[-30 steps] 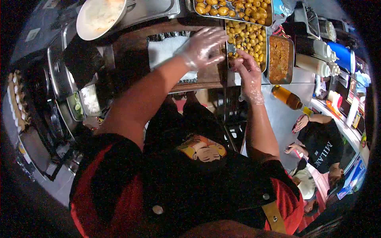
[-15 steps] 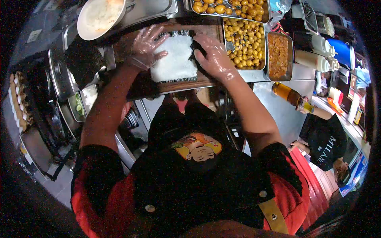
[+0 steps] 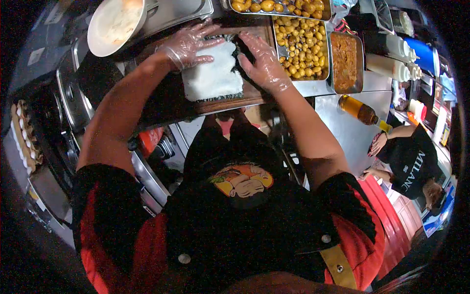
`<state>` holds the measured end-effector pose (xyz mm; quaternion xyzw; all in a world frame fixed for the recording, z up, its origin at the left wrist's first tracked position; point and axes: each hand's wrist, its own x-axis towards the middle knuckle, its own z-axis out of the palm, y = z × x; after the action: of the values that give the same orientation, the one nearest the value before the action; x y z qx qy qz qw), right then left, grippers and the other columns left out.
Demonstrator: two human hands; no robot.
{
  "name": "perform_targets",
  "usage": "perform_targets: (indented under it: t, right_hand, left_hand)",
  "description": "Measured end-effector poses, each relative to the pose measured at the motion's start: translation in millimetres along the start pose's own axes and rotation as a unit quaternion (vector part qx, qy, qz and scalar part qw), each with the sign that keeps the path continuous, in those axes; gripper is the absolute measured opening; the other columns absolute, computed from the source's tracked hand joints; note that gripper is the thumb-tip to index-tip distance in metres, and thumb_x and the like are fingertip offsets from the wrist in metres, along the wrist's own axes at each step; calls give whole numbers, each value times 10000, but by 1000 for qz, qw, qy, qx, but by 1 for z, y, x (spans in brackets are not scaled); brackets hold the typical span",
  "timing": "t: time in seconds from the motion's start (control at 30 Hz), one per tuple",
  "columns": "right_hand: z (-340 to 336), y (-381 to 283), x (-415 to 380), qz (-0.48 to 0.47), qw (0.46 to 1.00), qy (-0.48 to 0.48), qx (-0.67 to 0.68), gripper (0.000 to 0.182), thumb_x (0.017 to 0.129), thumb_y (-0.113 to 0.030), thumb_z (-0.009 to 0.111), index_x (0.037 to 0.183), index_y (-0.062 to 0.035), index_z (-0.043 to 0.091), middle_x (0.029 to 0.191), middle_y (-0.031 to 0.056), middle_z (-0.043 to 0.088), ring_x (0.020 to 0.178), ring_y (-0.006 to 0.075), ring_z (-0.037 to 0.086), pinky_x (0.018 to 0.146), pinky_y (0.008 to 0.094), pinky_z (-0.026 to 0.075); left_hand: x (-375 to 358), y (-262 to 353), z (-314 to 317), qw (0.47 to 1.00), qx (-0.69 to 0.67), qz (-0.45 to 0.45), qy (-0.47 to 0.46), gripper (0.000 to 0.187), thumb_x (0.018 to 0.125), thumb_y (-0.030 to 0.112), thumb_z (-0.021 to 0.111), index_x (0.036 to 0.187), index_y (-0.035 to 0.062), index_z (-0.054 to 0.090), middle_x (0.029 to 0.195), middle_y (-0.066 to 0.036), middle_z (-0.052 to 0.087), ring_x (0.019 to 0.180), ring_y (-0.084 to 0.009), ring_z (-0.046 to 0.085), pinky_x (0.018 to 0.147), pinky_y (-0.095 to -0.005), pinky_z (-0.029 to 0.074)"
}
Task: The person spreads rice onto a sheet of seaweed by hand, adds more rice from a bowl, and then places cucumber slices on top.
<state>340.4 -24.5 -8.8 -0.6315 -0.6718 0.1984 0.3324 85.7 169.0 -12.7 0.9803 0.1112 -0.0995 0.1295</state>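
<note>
A white layer of rice (image 3: 208, 73) covers most of a dark nori sheet (image 3: 237, 56), whose ragged edge shows along the right and far sides. Both lie on a wooden cutting board (image 3: 252, 98). My left hand (image 3: 188, 47), in a clear plastic glove, rests flat with fingers spread over the rice's far left part. Gloved the same way, my right hand (image 3: 266, 63) lies beside the sheet's right edge. Its fingers are extended, thumb apart, and nothing shows in it.
A white bowl (image 3: 117, 27) with rice stands at the far left. Right of the board are trays of small potatoes (image 3: 301, 49) and a pan of orange-brown food (image 3: 344, 61). An amber bottle (image 3: 357, 109), squeeze bottles (image 3: 391, 67) and another person (image 3: 409, 161) are farther right.
My left hand has slid a little farther away and to the right over the rice. My right hand has barely moved. The other person's hand is now lower, away from the amber bottle's neck.
</note>
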Motion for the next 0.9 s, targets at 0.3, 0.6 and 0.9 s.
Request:
perform_targets:
  t: [0.3, 0.6, 0.9]
  right_hand:
    - [0, -4, -2, 17, 1000, 12, 21, 569, 1024, -222, 733, 1548, -52, 589, 1517, 221, 659, 1437, 423, 596, 1318, 518, 378]
    - [-3, -4, 0, 20, 999, 8, 25, 565, 1030, -207, 719, 1555, -52, 583, 1514, 242, 655, 1435, 459, 587, 1294, 519, 403]
    - [-9, 9, 1, 127, 964, 57, 226, 585, 1075, -259, 675, 1598, -37, 537, 1608, 272, 577, 1510, 409, 548, 1265, 464, 418]
  left_hand:
    - [21, 12, -14, 999, 12, 18, -40, 744, 1057, 668, 583, 1720, 364, 436, 1837, -47, 285, 1660, -451, 285, 1305, -629, 325]
    - [31, 28, -30, 997, 53, 37, -48, 747, 1069, 669, 555, 1728, 346, 416, 1838, -49, 281, 1587, -442, 397, 1334, -639, 279]
    - [72, 71, -4, 993, -49, -104, 33, 933, 1060, 688, 574, 1770, 152, 290, 1755, -136, 447, 1539, -364, 510, 1317, -599, 306]
